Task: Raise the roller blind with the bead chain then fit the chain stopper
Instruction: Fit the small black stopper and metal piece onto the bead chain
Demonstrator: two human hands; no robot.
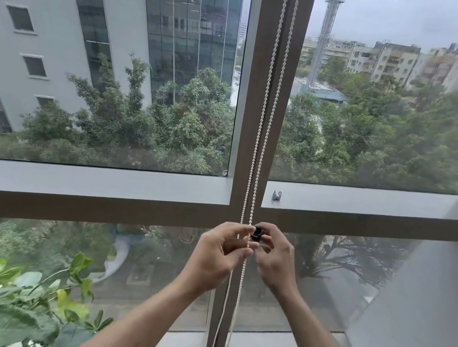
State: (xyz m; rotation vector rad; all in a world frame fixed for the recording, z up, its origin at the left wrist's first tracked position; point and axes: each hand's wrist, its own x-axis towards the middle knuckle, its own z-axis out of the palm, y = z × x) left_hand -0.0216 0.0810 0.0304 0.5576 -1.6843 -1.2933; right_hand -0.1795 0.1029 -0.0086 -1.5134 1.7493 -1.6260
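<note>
A white bead chain point(266, 119) hangs in two strands down the grey window mullion, from the top edge to the floor. My left hand point(217, 256) pinches the right-hand strand between thumb and fingers just below the sill rail. My right hand point(276, 257) holds a small black chain stopper point(257, 233) at its fingertips, pressed against that same strand right above my left thumb. The roller blind itself is out of view above.
A small grey clip point(276, 195) is mounted on the horizontal window rail point(101, 184), right of the mullion. A leafy green plant point(8, 307) fills the lower left. A grey wall point(429, 337) slants in at the right. Glass panes lie behind the chain.
</note>
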